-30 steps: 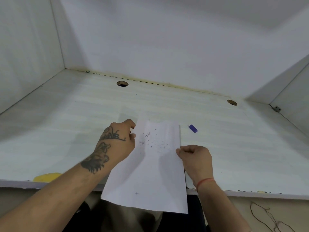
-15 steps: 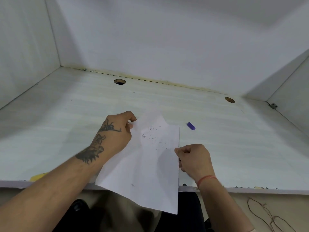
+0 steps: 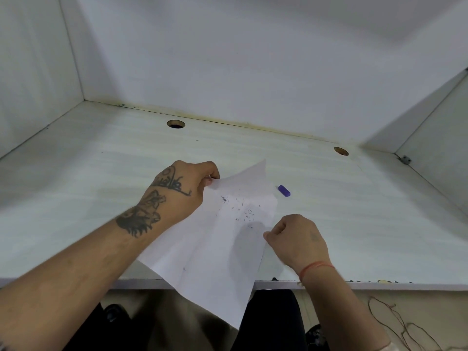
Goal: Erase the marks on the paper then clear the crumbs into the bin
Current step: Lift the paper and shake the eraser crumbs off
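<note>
A white sheet of paper (image 3: 215,252) is held up off the desk, bowed into a shallow trough and hanging past the desk's front edge. Dark eraser crumbs (image 3: 240,209) lie scattered in its upper middle. My left hand (image 3: 177,191) pinches the paper's upper left edge. My right hand (image 3: 296,239) pinches its right edge with curled fingers. A small purple eraser (image 3: 284,190) lies on the desk just right of the paper's top corner. No bin is in view.
The white desk (image 3: 76,198) is boxed in by white walls at the left, back and right. Two cable holes (image 3: 176,124) (image 3: 341,151) sit near the back edge. Thin cords (image 3: 395,323) lie on the floor at lower right.
Both hands have lifted and tilted the paper; its far corner rose and its lower end swung further over the desk edge. The crumbs stayed on the sheet.
</note>
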